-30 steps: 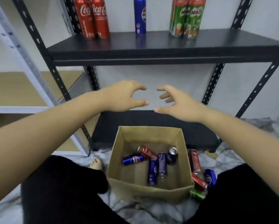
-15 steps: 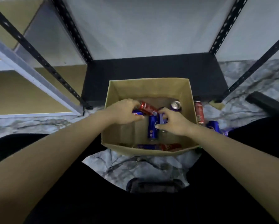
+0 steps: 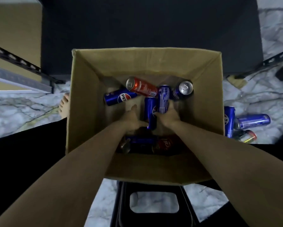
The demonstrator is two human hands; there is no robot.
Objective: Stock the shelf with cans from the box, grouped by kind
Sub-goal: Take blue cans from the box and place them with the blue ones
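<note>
An open cardboard box [image 3: 83, 99] stands on the floor below me, with several cans lying in it. My left hand [image 3: 131, 120] is low in the box, its thumb curled against the near end of a blue Pepsi can [image 3: 150, 110]. My right hand [image 3: 169, 115] grips a second blue can [image 3: 163, 98] right beside it. Further back lie a red Coca-Cola can [image 3: 143, 87], another Pepsi can [image 3: 119, 97] at the left and a tilted blue can [image 3: 183, 90] showing its top. A blue can [image 3: 142, 140] and a red can [image 3: 165, 144] lie by the near wall, partly under my arms.
The black bottom shelf board [image 3: 154, 30] lies just behind the box, with rack posts at the left [image 3: 14, 58] and right [image 3: 275, 58]. Blue cans [image 3: 252, 122] and a green and red can [image 3: 248, 136] lie on the marble floor right of the box. A black stool [image 3: 154, 215] is beneath me, and a bare foot [image 3: 64, 105] is left of the box.
My view dropped from the upper shelf down into the box. Both hands went from mid-air into the box; the left moved from the left Pepsi can to the middle one.
</note>
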